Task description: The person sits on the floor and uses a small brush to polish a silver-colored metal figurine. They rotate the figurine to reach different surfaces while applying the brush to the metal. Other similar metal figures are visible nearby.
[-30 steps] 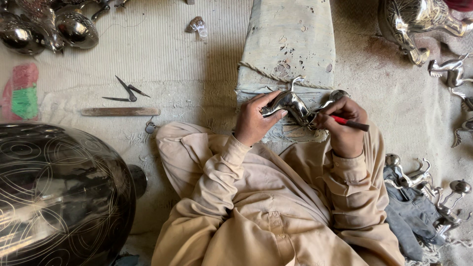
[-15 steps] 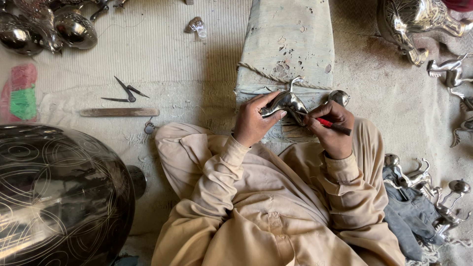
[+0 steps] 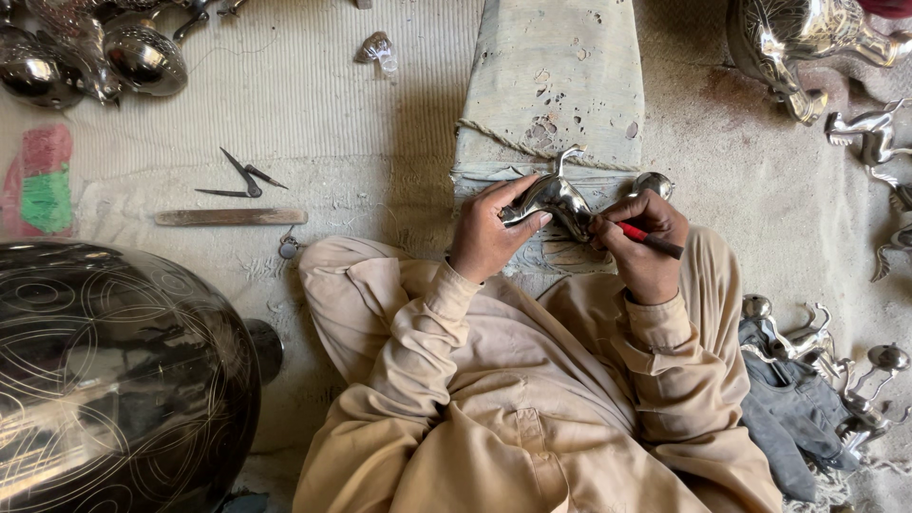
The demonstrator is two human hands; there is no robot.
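I sit on the floor in beige clothes. My left hand (image 3: 486, 236) grips a shiny silver metal figurine (image 3: 559, 197), holding it against the near end of a worn cloth-wrapped block (image 3: 551, 85) tied with cord. My right hand (image 3: 642, 239) holds a red-handled tool (image 3: 648, 237) like a pen, its tip at the figurine's right side. A second small silver piece (image 3: 654, 182) shows just above my right knuckles.
A large dark engraved metal vessel (image 3: 104, 370) fills the lower left. A metal compass (image 3: 239, 179) and a flat bar (image 3: 231, 217) lie to the left. Polished silver vessels (image 3: 90, 52) sit at top left, and more silver figurines at the right (image 3: 869, 138) and lower right (image 3: 817, 347).
My right hand has shifted slightly along the figurine with the red tool. The left hand keeps its grip in the same place.
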